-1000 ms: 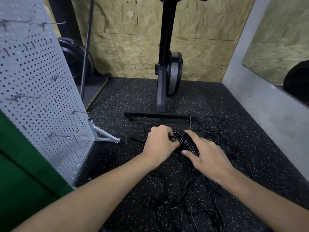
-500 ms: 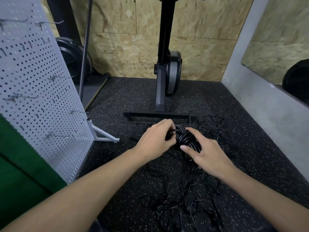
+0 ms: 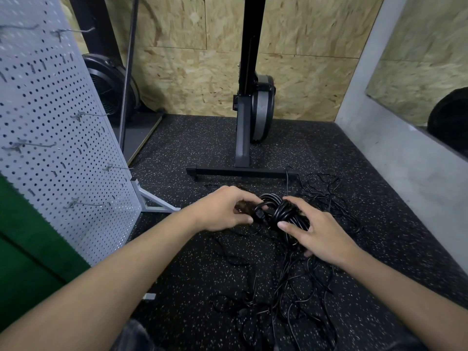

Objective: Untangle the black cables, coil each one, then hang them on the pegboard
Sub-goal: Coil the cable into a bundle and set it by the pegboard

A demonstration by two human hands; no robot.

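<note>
A coiled black cable bundle [image 3: 279,211] is held above the speckled floor between both hands. My right hand [image 3: 314,231] wraps round the bundle from the right, thumb across its front. My left hand [image 3: 222,211] pinches the cable's plug end at the bundle's left side. A loose tangle of black cables [image 3: 286,295] spreads over the floor beneath and toward me, with more strands [image 3: 326,196] behind the hands. The grey pegboard [image 3: 50,138] stands at the left, with several bare metal hooks [image 3: 86,203] sticking out.
A black exercise machine [image 3: 250,105] stands behind the cables, its base bar [image 3: 240,171] lying across the floor. The pegboard's metal foot [image 3: 154,203] juts out at the left. A fan [image 3: 111,89] sits in the back left corner. A grey wall [image 3: 405,158] runs along the right.
The bundle has turned in my hands and the plug end now shows at its left. My left hand has shifted from covering the coil to pinching that end.
</note>
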